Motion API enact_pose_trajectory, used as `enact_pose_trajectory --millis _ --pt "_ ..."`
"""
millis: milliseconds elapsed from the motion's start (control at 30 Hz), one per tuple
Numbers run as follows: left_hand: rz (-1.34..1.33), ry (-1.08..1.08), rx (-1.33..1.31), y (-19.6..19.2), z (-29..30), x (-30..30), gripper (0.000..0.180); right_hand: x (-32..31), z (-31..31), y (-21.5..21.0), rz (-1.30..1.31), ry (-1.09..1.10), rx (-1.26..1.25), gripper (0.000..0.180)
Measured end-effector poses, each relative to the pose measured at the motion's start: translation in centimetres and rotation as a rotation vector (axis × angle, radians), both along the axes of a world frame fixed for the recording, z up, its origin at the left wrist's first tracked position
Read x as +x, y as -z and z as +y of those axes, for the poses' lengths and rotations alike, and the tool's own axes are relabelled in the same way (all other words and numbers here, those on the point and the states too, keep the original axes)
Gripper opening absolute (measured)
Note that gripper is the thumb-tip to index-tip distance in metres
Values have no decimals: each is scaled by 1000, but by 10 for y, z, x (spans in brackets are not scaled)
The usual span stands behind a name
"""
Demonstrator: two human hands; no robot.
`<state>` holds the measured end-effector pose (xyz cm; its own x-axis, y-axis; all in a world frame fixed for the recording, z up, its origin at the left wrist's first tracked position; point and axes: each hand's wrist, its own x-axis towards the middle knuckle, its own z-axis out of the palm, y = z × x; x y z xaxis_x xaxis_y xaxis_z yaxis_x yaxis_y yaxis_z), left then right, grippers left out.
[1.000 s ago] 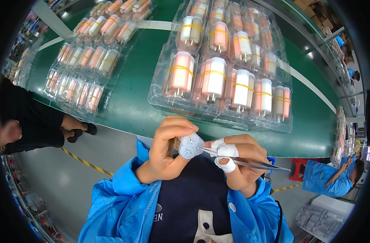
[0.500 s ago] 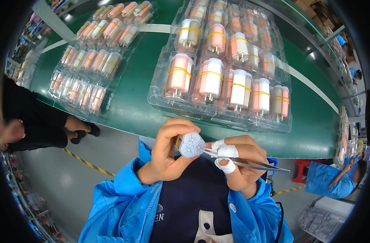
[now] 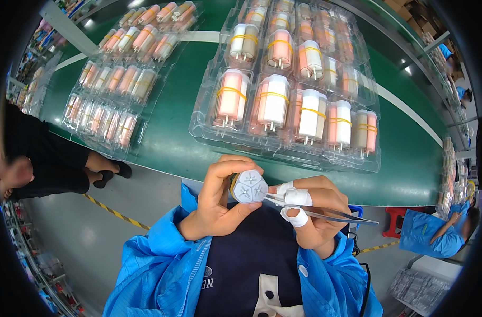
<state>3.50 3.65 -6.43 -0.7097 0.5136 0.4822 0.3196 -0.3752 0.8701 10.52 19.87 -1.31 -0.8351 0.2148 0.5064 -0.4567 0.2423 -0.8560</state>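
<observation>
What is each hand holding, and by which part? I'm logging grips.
Left hand grips the white bundle round its sides; right hand pinches the tweezers mid-length.

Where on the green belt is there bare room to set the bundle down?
Bare green belt lies between the left trays and the right trays, and a strip along the near edge. Far right past the trays is bare too. The trays themselves are packed.

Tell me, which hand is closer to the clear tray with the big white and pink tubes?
Left. The left hand is just below the tray's near edge, holding a white bundle. The right hand sits a bit lower, holding tweezers.
</observation>
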Motion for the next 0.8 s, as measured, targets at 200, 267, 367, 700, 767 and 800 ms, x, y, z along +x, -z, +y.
enact_pose_trajectory --millis 200,267,367,700,767,800 --pt "23 -51 -22 0 1 0 50 -1 -1 2 15 3 -1 19" --pt "31 -49 -23 -1 1 0 50 -1 0 1 10 0 4 19" --pt "45 -50 -29 -1 1 -1 49 -1 0 1 -3 -5 -2 19" --pt "99 -75 -61 -4 0 -2 51 -1 0 2 0 -6 -26 19" --pt "127 -88 -83 -4 -1 -3 52 -1 0 2 1 -9 -21 19" --pt "136 -93 -92 -5 -2 -3 52 -2 0 2 4 -7 -16 19"
